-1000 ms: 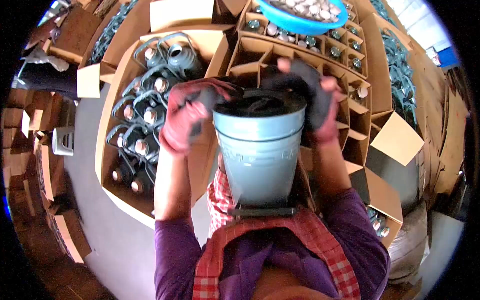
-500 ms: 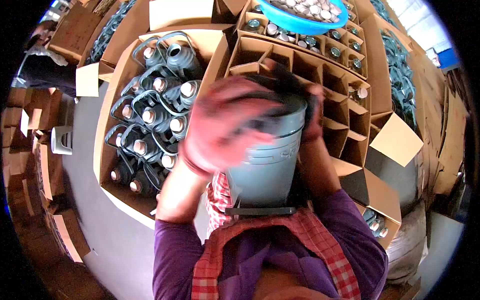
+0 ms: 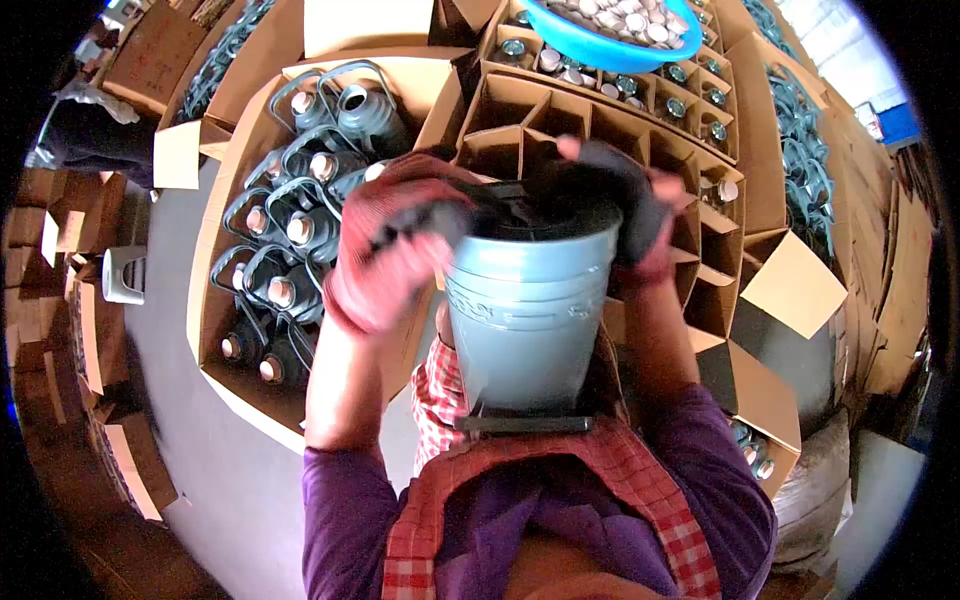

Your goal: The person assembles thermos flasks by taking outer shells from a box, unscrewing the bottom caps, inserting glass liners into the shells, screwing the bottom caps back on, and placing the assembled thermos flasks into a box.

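Note:
A blue-grey ribbed container (image 3: 530,320) with a dark top stands upright close to my body. My left hand (image 3: 400,235), in a red and black glove, has its fingers curled at the container's left upper edge; what they pinch is too blurred to make out. Around the right upper rim is my right hand (image 3: 630,205), in a black and red glove with bare fingertips, fingers bent over the dark top. A dark flat bar (image 3: 525,424) lies under the container's base.
An open carton (image 3: 205,330) of bottles with straps and pinkish caps is at left. Behind the container stands a divided carton (image 3: 560,115), with glass pieces in a farther one. A blue basin (image 3: 610,55) holds pale caps. A grey stool (image 3: 124,275) is far left.
My left hand swept across the container's front half a second ago and is now back at its left rim. The container looks slightly turned, its raised pattern shifted left.

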A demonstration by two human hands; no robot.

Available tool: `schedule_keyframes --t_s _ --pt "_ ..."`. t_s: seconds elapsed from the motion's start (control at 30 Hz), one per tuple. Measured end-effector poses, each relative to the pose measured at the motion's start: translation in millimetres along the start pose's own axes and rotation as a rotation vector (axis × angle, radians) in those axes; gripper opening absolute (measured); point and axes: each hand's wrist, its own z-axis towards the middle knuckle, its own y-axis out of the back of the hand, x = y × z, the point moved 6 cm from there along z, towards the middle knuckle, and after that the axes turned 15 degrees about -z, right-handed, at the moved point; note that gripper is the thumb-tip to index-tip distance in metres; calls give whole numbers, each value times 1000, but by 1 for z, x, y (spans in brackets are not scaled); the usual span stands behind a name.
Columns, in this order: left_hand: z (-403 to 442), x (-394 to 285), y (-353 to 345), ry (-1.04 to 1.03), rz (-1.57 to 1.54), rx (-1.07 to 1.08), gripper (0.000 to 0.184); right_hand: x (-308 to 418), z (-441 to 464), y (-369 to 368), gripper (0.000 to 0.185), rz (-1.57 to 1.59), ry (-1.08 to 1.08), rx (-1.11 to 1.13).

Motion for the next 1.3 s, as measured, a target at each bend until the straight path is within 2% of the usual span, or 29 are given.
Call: schedule_keyframes --t_s 0.03,0.07,0.1,0.17,0.2,0.27,0.3,0.33,0.37,0.47,0.5,0.57,0.6,0.67,0.77,0.8,0.83,0.9,0.97,1.0,1.03,1.07,1.1,1.13,1.2,1.27,1.3 --pt "12 -29 -18 -87 228 92 44 -19 10 -1 97 265 -48 -72" --pt "18 -47 -36 -193 240 26 38 -26 20 -25 94 753 -3 215" --pt "17 -31 -51 -132 301 45 36 -68 12 0 93 833 -52 45" --pt "8 -19 -29 -243 108 117 41 -30 -6 -1 93 51 -102 -100" --pt "-1 -10 -15 -356 54 104 37 1 0 -13 92 -322 -77 91" --pt "-11 4 -3 -297 -77 43 37 8 -6 -13 94 -581 -69 -18" --pt "-11 6 -1 -261 -156 -11 38 17 -1 -19 93 -553 -24 25" --pt "-9 12 1 -219 -340 54 41 26 3 -25 91 -522 20 69" --pt "-10 18 1 -171 -462 21 41 30 3 -24 88 -470 67 122" --pt "-25 57 -21 72 -889 -196 41 93 14 -61 62 -712 423 567" --pt "-32 70 -38 156 -1036 -238 41 107 15 -74 55 -882 495 701" --pt "-46 90 -79 311 -1305 -218 41 114 19 -87 34 -963 454 787" --pt "-53 97 -102 388 -1435 -168 42 121 19 -91 28 -1045 524 822" --pt "-68 104 -127 478 -1502 -46 42 131 11 -109 28 -1311 358 792" --pt "-89 108 -135 571 -1295 40 44 119 6 -89 29 -1474 284 524" --pt "-94 107 -131 610 -1133 3 44 126 3 -90 28 -1605 106 478" --pt "-97 100 -120 667 -915 -99 45 129 1 -84 27 -1727 -79 420" --pt "-109 79 -100 854 -476 -439 46 111 1 -35 14 -1882 -248 289" --pt "-108 51 -93 897 -126 -418 36 119 -10 -29 15 -1733 -188 246" --pt "-99 70 -99 642 -257 -258 36 125 -11 -32 16 -1667 -142 229" --pt "-83 59 -101 365 -110 22 37 146 -17 -51 21 -1596 -17 178" --pt "-75 45 -102 47 -3 236 41 157 -20 -66 22 -1503 105 297" --pt "-84 79 -120 264 -650 241 42 165 -23 -77 23 -1405 227 415" --pt "-93 112 -139 495 -1281 131 44 164 -25 -84 26 -1415 267 528" --pt "-95 121 -144 459 -939 250 45 159 -29 -93 26 -1625 246 518" --pt "-96 122 -133 524 -584 183 43 147 -31 -87 23 -1864 184 447" --pt "-95 86 -115 609 -404 59 42 137 -26 -71 21 -1919 4 398"
